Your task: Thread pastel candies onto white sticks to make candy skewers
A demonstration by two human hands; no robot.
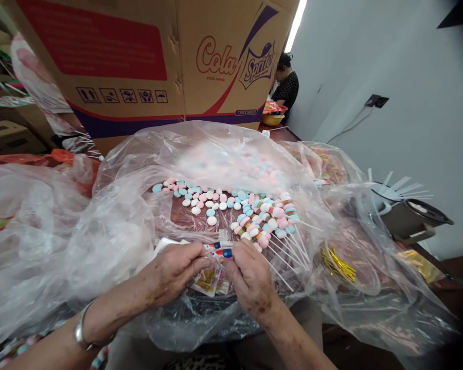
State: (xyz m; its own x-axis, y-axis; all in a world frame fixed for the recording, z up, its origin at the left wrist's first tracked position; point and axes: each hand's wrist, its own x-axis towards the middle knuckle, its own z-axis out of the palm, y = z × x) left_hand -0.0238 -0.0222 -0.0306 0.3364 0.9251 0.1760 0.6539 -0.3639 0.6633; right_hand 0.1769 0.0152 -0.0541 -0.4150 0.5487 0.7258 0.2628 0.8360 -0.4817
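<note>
Pink, white, blue candies (231, 203); gold ties (337, 263); brown-red box (139, 56)

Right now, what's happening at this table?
A person's left hand and right hand together pinch a small printed packet over an open clear plastic bag. Loose pastel candies lie spread inside it, with candy skewers on white sticks beside them. A large cardboard box stands behind; another person sits further back.

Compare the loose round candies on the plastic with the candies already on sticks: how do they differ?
The loose candies lie scattered singly and flat; the candies on sticks sit stacked in rows on white skewers. The loose candies are spread further from the left hand and right hand; the candies on sticks are piled nearer. Both are pink, blue and white rounds.
</note>
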